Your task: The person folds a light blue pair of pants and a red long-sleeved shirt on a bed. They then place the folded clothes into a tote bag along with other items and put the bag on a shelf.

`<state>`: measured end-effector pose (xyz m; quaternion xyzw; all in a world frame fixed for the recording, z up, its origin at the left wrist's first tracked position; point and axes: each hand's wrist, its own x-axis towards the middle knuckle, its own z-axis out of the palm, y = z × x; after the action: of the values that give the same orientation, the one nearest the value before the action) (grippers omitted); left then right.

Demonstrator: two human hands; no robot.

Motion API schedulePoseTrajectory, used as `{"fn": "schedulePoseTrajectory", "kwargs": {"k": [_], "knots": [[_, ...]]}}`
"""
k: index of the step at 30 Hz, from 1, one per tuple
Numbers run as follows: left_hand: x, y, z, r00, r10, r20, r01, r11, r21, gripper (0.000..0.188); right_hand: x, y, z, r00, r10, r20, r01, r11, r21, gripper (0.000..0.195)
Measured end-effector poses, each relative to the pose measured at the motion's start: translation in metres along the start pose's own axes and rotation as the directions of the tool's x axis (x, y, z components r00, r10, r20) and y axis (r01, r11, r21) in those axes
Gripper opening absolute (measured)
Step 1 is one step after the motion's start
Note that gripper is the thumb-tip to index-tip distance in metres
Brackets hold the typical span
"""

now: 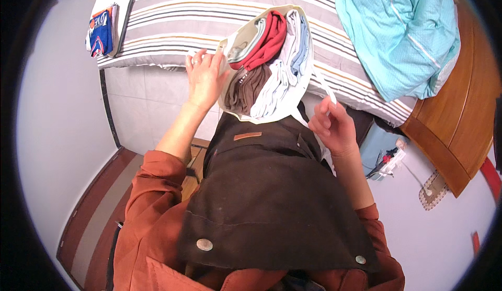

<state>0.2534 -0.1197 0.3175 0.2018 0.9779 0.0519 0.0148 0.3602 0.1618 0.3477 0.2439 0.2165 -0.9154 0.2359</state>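
A pale fabric storage bag [306, 91] gapes upward between my hands at the bed's edge, against my dark apron. Folded clothes fill it in upright rolls: a red garment [266, 42], a brown one [249, 89], a white patterned one [271, 91], a blue one [302, 51] and a grey-green one [251, 44]. My left hand [206, 77] is at the bag's left side, fingers curled over a white strap that is mostly hidden behind them. My right hand [333, 124] pinches the other white strap [324, 84] off the bag's right side.
Striped bedding [168, 24] covers the bed ahead. Folded blue printed clothing [102, 32] lies at its left corner. A turquoise quilt [404, 36] is heaped at right, by the wooden headboard [451, 130]. Below it stands a blue-grey surface with a power strip [392, 163] and cables.
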Motion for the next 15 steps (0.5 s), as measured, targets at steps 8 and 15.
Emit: {"fn": "schedulePoseTrajectory", "kwargs": {"k": [8, 15], "knots": [[0.003, -0.008, -0.021, 0.919, -0.288, 0.270, 0.379, 0.835, -0.399, 0.029, 0.000, 0.007, 0.005, 1.000, 0.012, 0.001, -0.012, 1.000, -0.028, 0.019], [-0.013, -0.036, -0.033, 0.867, -0.174, 0.467, 0.291, 0.938, -0.189, 0.027, -0.003, 0.007, 0.009, 0.999, 0.017, -0.041, -0.018, 1.000, -0.024, 0.017]]}}
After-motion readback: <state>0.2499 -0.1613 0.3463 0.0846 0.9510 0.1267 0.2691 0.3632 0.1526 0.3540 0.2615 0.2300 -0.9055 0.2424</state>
